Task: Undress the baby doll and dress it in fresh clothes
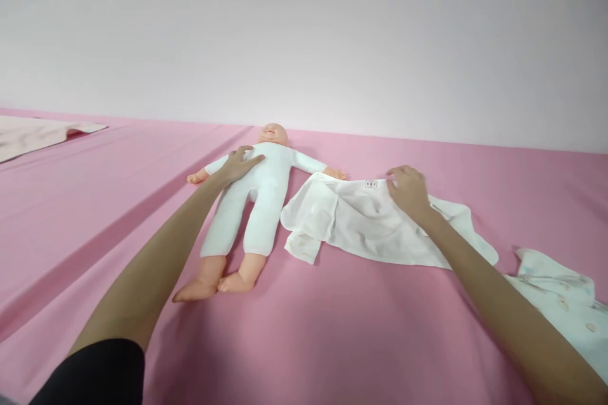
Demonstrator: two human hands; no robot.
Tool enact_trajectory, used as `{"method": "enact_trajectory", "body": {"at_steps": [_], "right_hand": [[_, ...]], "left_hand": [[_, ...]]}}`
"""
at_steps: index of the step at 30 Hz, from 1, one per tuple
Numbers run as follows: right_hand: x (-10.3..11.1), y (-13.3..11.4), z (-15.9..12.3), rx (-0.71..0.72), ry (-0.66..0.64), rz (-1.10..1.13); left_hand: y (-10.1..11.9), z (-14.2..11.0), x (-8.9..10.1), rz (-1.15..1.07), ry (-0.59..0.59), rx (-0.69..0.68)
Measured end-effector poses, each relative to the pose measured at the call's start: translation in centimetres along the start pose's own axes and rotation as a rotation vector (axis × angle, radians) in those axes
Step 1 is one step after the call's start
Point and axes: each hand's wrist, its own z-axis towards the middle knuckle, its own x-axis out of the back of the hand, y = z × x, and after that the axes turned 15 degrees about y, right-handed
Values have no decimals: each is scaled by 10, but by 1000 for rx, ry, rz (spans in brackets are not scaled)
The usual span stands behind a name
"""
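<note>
A baby doll (270, 171) with a white cloth body lies on its back, its arms spread and its feet toward me. My left hand (240, 166) rests on the doll's chest and side, fingers apart, holding nothing. To the doll's right a white baby shirt (365, 221) is spread flat, with a small printed label on its upper edge. One of the doll's hands touches or lies close to that edge. Over the shirt's upper right part is my right hand (408, 191), its fingers loosely curved; whether they pinch the fabric is hidden.
Pink cloth (332, 323) covers the surface, with a long fold on the left. A patterned white garment (560, 297) lies at the right, partly behind my right forearm. At the far left lies a pale pink cloth (38, 133). A white wall (304, 50) rises behind.
</note>
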Motion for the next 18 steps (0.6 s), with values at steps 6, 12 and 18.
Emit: {"method": "enact_trajectory", "body": {"at_steps": [6,12,18], "right_hand": [[-29,-134,9,84,-346,567],[-63,-221,40,-356,-561,862],[-86,-250,49,-597,-565,1180]], "left_hand": [[-9,-3,-3,-104,-7,218],[-9,-3,7,-98,-130,305],[-17,5,2,-173,-169,263]]}}
